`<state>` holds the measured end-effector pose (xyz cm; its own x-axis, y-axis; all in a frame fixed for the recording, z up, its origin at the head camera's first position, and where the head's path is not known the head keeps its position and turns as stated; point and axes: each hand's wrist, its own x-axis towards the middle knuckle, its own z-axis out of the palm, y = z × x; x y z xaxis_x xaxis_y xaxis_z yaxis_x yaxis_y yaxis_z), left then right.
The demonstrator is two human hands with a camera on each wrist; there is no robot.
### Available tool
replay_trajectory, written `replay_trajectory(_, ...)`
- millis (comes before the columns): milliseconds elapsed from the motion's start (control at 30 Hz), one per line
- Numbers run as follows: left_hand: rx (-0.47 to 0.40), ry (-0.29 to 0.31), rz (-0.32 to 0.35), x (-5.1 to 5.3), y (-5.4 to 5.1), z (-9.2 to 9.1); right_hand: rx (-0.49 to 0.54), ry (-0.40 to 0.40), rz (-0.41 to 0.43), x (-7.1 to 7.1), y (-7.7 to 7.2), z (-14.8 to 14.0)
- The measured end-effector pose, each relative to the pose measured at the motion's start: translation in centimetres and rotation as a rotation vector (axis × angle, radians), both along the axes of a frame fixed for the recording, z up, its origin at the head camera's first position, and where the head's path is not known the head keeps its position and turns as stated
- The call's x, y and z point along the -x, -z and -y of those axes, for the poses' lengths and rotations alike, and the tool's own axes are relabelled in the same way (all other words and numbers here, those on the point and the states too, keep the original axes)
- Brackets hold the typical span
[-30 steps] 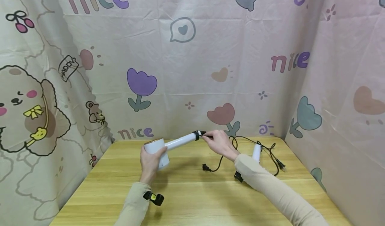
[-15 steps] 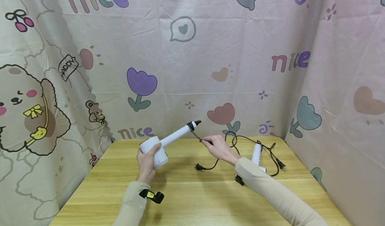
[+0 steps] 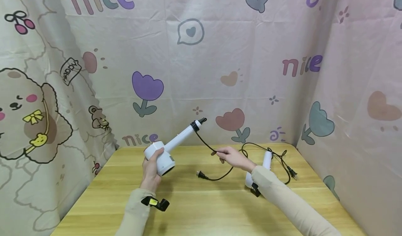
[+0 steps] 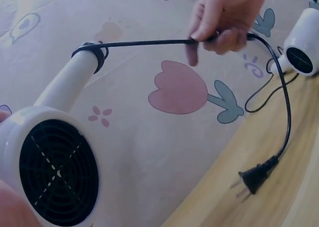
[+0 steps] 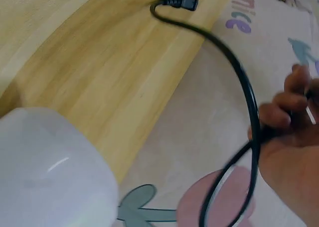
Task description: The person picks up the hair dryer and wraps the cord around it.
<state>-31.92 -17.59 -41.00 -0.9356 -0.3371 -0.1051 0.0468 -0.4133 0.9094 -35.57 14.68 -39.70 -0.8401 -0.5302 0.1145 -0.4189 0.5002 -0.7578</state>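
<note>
My left hand (image 3: 151,166) grips the head of a white hair dryer (image 3: 179,140), its handle slanting up to the right above the table. Black cord is coiled round the handle's end. From that coil the power cord (image 3: 205,143) runs fairly straight to my right hand (image 3: 233,158), which pinches it between thumb and fingers. Beyond the pinch the cord loops down to a two-pin plug (image 4: 254,176), hanging low over the table. The dryer's round black grille (image 4: 59,172) faces the left wrist camera.
A second white hair dryer (image 3: 267,159) lies on the wooden table (image 3: 194,208) at the right, partly behind my right forearm. Its black cord and plug (image 3: 292,173) lie beside it. A printed curtain (image 3: 194,72) hangs behind the table and along both sides.
My right hand has moved from the handle's end down and right, drawing out a length of cord. The held dryer has tilted steeper, its handle end higher. The dangling plug has shifted left.
</note>
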Motion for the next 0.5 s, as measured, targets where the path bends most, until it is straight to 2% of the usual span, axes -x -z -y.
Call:
replay_trajectory(133,0.005,0.069,0.01,-0.1,-0.5,0.1,0.041,0.013,0.127,1.1,0.1,-1.3)
replay_trajectory(300,0.054,0.186,0.025,-0.4,-0.4,0.7,0.019,0.043,0.226,2.3,-0.1,-2.3)
replay_trajectory(400,0.094,0.257,0.027,-0.8,-0.2,0.9,-0.026,0.085,0.212,2.7,-0.3,-2.3)
replay_trajectory(500,0.113,0.31,0.025,-0.9,0.1,0.8,-0.068,0.177,0.138,2.9,-0.6,-2.2)
